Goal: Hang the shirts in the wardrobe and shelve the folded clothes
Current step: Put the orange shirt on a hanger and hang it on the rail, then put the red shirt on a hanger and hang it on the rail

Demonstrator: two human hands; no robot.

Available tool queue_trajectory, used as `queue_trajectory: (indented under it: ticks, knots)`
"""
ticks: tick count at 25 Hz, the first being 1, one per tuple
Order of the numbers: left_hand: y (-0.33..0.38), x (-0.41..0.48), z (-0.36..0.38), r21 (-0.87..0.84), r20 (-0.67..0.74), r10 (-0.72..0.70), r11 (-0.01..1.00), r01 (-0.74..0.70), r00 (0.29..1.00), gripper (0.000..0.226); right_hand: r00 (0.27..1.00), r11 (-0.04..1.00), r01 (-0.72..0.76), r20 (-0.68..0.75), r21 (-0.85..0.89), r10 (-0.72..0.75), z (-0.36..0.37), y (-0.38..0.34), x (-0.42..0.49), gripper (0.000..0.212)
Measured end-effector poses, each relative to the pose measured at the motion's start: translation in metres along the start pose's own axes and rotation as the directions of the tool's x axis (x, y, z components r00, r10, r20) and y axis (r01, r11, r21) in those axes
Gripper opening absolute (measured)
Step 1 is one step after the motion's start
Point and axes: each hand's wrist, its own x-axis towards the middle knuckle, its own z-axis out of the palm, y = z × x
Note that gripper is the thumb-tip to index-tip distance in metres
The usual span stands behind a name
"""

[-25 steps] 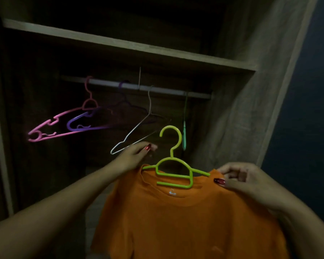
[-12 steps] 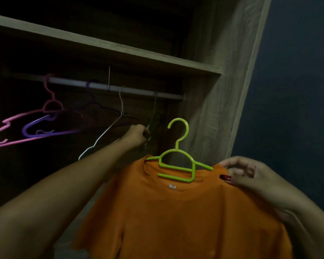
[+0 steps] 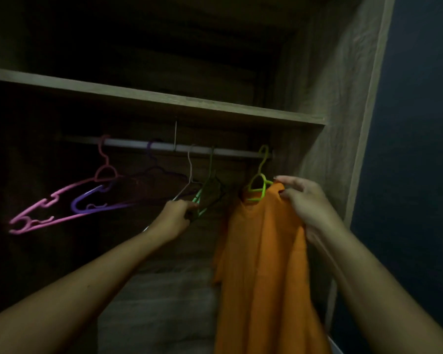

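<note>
Gripping orange shirt (image 3: 264, 251) — right hand (image 3: 304, 203); left hand (image 3: 175, 217) clutching hangers (image 3: 205, 192).

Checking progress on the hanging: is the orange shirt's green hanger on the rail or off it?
On, it seems: the green hanger's hook loops over the rail at its right end, the orange shirt draping below. The right hand grips its shoulder.

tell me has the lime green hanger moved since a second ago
Yes: the lime green hanger went up and back; its hook now reaches the rail, at the right end.
</note>
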Motion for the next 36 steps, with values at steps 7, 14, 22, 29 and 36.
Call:
queue_trajectory:
  ticks: [7,14,22,29,36]
  knots:
    - [0.004,-0.026,-0.005,-0.004,-0.072,0.115,0.993,-0.116,0.991,0.048,0.997,0.928,0.068,-0.011,-0.367,-0.077,0.060,0.058,0.078,0.040]
    - [-0.003,-0.061,-0.028,0.012,0.088,0.303,0.952,-0.306,0.949,0.054,0.988,0.793,0.135,0.021,-0.594,-0.151,0.066,0.088,0.081,0.042]
    - [-0.052,-0.101,-0.094,-0.004,-0.112,0.137,0.990,-0.138,0.984,0.043,0.854,0.706,0.461,0.053,-0.537,-0.518,0.135,0.044,0.032,0.022]
    - [-0.090,-0.207,-0.137,0.040,-0.314,-0.115,0.990,0.134,0.942,0.039,0.689,0.693,0.713,0.288,-0.106,-0.665,0.241,0.029,-0.054,0.024]
    - [-0.109,-0.411,-0.182,-0.127,-0.465,-0.547,0.819,0.559,0.696,0.028,0.440,0.685,0.611,0.549,0.397,-0.711,0.363,0.030,-0.210,0.021]
